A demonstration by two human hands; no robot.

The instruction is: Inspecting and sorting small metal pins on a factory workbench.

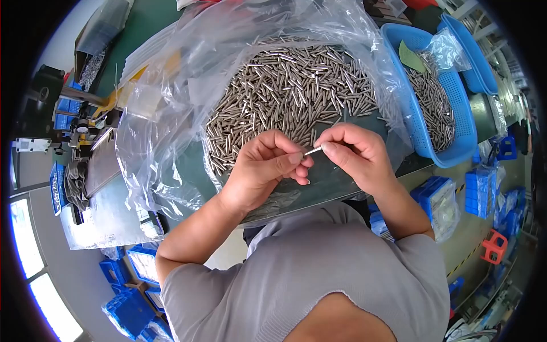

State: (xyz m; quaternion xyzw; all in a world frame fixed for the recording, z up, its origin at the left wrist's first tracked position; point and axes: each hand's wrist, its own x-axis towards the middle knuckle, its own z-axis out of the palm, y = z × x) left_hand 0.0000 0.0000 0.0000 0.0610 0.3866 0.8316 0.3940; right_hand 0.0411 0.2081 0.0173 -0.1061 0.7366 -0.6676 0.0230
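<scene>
Left hand [265, 165]: fingers curled, thumb and forefinger pinched on near end of metal pin [313, 151].
Right hand [356, 154]: fingertips closed on far end of same pin.
Pin position: held between both hands, above heap of pins [290, 91] in clear plastic bag [171, 108].
Nearby: blue basket [410, 108] of pins, right.
Risk: likely slip from thin fingertip grip; dropped pin lost among heap.

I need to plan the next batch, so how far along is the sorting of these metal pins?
Done: a layer of thin silver metal pins already lies in the blue perforated plastic basket. In hand: the left hand and right hand pinch one short silver pin between their fingertips. Left: a large heap of loose silver pins on the clear plastic bag, so most seems to remain.
</scene>
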